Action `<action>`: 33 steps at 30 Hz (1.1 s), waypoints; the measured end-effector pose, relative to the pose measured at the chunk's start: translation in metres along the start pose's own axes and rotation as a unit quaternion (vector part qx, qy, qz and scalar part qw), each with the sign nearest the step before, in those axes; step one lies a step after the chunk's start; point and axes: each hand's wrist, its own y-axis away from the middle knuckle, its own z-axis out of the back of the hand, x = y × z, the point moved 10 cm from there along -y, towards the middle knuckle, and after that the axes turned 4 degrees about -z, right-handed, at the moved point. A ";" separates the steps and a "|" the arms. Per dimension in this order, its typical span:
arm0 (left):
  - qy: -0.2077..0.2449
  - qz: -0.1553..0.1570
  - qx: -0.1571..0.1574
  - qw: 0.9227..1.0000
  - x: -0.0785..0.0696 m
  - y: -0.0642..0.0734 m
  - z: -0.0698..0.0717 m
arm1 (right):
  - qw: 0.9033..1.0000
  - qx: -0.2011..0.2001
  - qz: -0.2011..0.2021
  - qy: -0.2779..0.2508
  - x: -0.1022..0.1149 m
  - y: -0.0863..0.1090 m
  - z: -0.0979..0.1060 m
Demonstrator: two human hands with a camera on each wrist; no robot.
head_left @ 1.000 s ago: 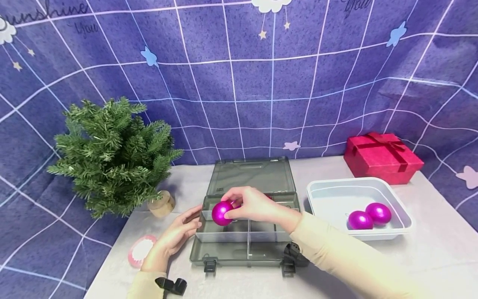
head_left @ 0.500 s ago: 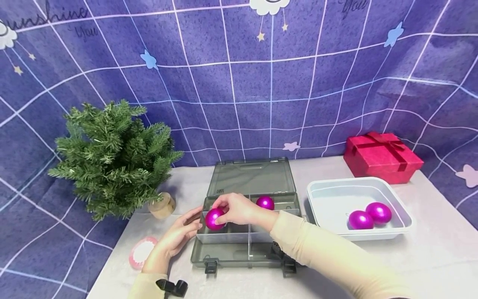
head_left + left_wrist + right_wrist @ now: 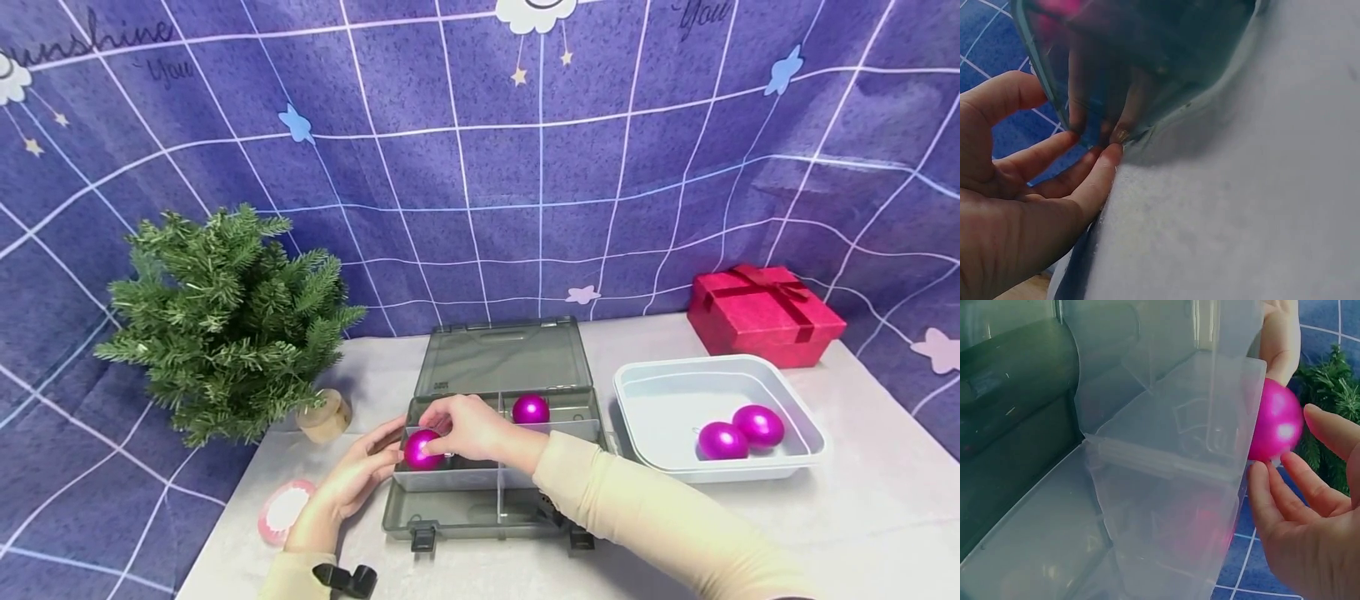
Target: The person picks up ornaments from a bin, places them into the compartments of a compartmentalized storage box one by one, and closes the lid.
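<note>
A shiny magenta Christmas bauble (image 3: 423, 451) is low in the left middle compartment of an open, grey see-through divided box (image 3: 442, 504). My right hand (image 3: 468, 429) pinches it from the right and above. In the right wrist view the bauble (image 3: 1279, 422) shows past a clear divider (image 3: 1166, 456), with thumb and fingertips right at its surface. Another magenta bauble (image 3: 531, 409) sits in the back right compartment. My left hand (image 3: 360, 468) rests its extended fingers against the box's left side; the left wrist view shows those fingertips at the box's lower corner (image 3: 1129, 134).
Right of the box, a white tray (image 3: 652, 400) holds two magenta baubles (image 3: 723, 441). Behind it stands a red gift box (image 3: 765, 317). A small artificial fir tree (image 3: 232, 325) on a wooden base (image 3: 325, 415) is at left, near a pink-rimmed round item (image 3: 285, 510).
My right hand has moved left and down, lowering its bauble into the left middle compartment. The bauble in the back right compartment has come into view. My left hand stays at the box's side.
</note>
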 end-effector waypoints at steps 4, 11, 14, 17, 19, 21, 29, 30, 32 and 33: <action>0.009 0.000 -0.001 1.000 -0.001 0.000 -0.002 | 1.000 0.006 0.002 -0.009 -0.003 0.002 0.003; 0.011 -0.006 0.005 1.000 -0.001 0.000 -0.003 | 0.995 -0.002 0.033 -0.090 -0.002 0.023 0.037; 0.015 -0.007 0.008 1.000 -0.001 0.001 -0.003 | 0.991 -0.011 0.054 -0.125 -0.001 0.041 0.062; 0.017 -0.010 0.013 1.000 -0.001 0.002 -0.003 | 0.985 -0.021 0.065 -0.158 -0.004 0.063 0.090; 0.016 -0.012 0.015 1.000 -0.001 0.001 -0.003 | 0.981 -0.029 0.060 -0.182 -0.011 0.078 0.109; 0.014 -0.014 0.018 1.000 -0.001 0.001 -0.004 | 0.976 -0.037 0.051 -0.206 -0.020 0.093 0.128; 0.004 -0.009 0.016 1.000 -0.001 0.002 -0.005 | 0.976 -0.096 -0.001 -0.193 -0.075 0.157 0.200; 0.002 -0.009 0.014 1.000 -0.001 0.002 -0.004 | 0.976 -0.100 -0.010 -0.192 -0.084 0.164 0.206; 0.002 -0.008 0.011 1.000 -0.001 0.002 -0.003 | 0.977 -0.103 -0.030 -0.185 -0.103 0.178 0.215; 0.003 -0.007 0.011 1.000 -0.001 0.002 -0.003 | 0.977 -0.101 -0.040 -0.184 -0.113 0.183 0.217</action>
